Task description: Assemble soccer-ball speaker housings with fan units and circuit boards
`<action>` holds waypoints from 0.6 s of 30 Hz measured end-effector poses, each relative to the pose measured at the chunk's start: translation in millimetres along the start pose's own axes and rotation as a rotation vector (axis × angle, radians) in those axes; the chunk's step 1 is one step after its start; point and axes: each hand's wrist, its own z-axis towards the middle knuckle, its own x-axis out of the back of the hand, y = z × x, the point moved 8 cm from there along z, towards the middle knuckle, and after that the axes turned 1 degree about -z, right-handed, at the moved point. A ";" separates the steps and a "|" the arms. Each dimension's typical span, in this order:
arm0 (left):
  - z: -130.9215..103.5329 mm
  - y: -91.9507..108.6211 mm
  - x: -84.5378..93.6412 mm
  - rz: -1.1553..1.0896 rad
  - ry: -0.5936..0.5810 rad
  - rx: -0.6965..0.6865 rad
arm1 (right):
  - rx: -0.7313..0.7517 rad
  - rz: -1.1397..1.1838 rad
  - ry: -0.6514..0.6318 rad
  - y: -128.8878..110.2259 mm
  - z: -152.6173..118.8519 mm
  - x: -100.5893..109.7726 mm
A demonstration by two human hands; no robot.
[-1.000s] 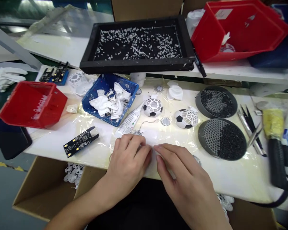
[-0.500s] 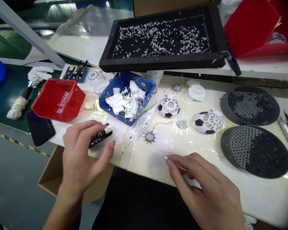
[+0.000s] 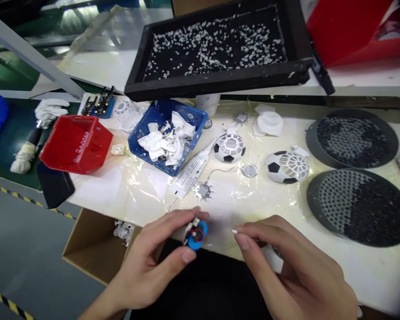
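Board (image 3: 195, 234) shifted right since a moment ago; I see it by the near edge of the desk (image 3: 138, 191), left hand's (image 3: 153, 260) fingers clamped on it. Right hand's (image 3: 293, 262) fingers pinch a white bit (image 3: 234, 231).

Grey floor (image 3: 30, 249), yellow-black tape (image 3: 10, 304); white post (image 3: 30, 55); green surface (image 3: 16, 118), perhaps conveyor.

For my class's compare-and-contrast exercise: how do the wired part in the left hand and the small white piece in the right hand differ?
The wired part in the left hand is clearly larger; the white piece in the right hand is tiny.
The wired part shows bright blue discs and red wire; the white piece looks plain white.
Both are held in one bare hand each.
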 end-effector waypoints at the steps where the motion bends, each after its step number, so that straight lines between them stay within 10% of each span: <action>1: 4.9 2.8 -11.7 -0.034 -0.039 -0.029 | -0.010 0.024 -0.002 0.5 0.4 1.0; 18: 30.9 19.0 -42.8 -0.002 -0.155 -0.242 | 0.008 0.083 0.009 -3.0 8.1 6.3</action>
